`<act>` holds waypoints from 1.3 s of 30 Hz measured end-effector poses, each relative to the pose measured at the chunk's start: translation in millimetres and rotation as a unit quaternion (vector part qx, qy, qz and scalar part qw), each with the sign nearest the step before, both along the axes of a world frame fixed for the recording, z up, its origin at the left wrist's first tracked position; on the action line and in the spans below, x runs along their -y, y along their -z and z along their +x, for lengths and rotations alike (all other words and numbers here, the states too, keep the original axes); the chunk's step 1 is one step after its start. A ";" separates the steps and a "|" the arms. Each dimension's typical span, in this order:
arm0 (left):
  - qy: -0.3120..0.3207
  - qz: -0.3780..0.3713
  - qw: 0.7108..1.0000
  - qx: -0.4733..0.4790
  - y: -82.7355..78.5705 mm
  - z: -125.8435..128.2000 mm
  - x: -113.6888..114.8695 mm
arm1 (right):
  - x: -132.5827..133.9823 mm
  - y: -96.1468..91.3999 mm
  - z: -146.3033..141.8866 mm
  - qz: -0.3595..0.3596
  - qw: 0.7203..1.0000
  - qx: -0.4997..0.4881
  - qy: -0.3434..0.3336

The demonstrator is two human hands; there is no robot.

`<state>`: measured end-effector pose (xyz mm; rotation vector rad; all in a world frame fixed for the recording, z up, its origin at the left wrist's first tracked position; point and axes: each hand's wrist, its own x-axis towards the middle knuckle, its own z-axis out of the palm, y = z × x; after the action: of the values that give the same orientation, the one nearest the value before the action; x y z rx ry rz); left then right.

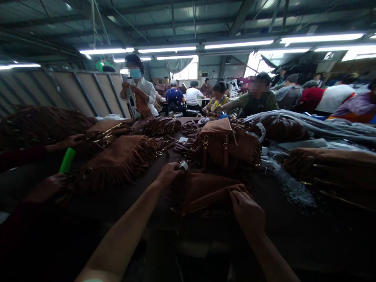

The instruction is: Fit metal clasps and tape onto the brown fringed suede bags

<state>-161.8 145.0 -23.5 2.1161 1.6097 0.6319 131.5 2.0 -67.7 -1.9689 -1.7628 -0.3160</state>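
A brown fringed bag [208, 190] lies on the dark table in front of me, its zipper edge toward me. My right hand [248, 209] pinches its right end between thumb and fingers. At the bag's far left corner, my left hand [169, 174] is closed on a small pale, shiny object [183, 165], too dark and blurred to name. Just beyond stands a stack of brown bags [219, 137] with strap clips. To the left, another fringed bag [117, 154] lies flat.
At the left, a co-worker's hand [51, 186] holds a green comb [67, 160]. Stacked bags [337, 168] and clear plastic [293, 184] lie on the right. Coiled straps [189, 127] lie farther back. A masked person [141, 90] stands behind the table; others sit beyond.
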 end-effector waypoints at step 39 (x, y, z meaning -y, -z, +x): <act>0.140 0.165 0.976 -0.005 2.6 134.2 84.3 | -2.1 -5.2 6.7 0.020 0.987 -0.130 -0.096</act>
<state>-27.6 60.7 -26.1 2.5268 1.2417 0.8375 138.2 4.1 -62.6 -1.7094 -1.7417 -0.0270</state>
